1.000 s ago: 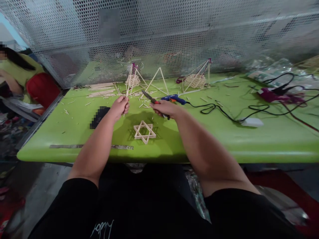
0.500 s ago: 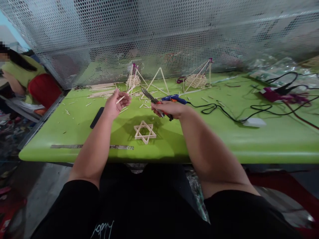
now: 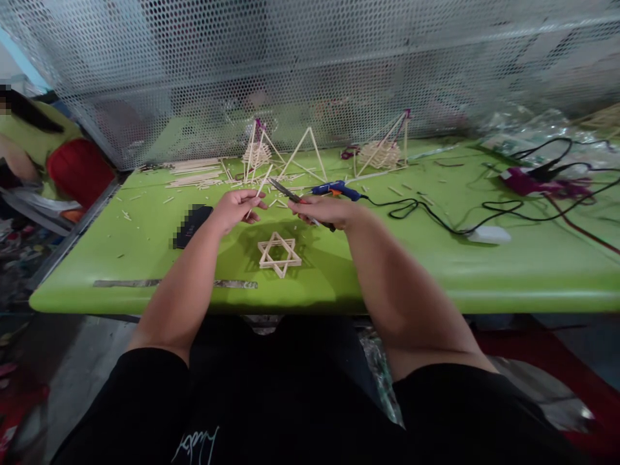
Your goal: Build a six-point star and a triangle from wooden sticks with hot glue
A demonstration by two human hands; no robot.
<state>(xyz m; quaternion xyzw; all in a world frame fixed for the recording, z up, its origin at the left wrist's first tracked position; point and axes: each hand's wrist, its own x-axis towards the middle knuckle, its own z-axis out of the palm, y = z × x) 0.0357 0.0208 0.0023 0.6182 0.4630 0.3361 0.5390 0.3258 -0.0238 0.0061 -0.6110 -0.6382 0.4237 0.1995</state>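
Between the fingers of my left hand (image 3: 238,210) is a thin wooden stick (image 3: 262,184), tilted up to the right. My right hand (image 3: 320,212) grips a pair of scissors (image 3: 285,191) with red on the handles; the dark blades point up and left, close to the stick. Whether the blades touch it I cannot tell. Below both hands a six-pointed star of wooden sticks (image 3: 279,255) lies on the green table (image 3: 411,278). Just behind my right hand rests a blue glue gun (image 3: 334,188) with an orange trigger.
Stick pyramids (image 3: 380,155) stand along the perforated metal screen (image 3: 310,64). Loose sticks (image 3: 198,173) lie at the back left. A phone (image 3: 194,226) is beside my left forearm, and a metal ruler (image 3: 126,283) near the front edge. Black cable (image 3: 440,223) loops rightward. Another person (image 3: 33,139) sits at far left.
My left hand has moved right and slightly down, bringing the stick upright and close to the scissor blades. The right hand has stayed nearly in place. The view has shifted slightly.
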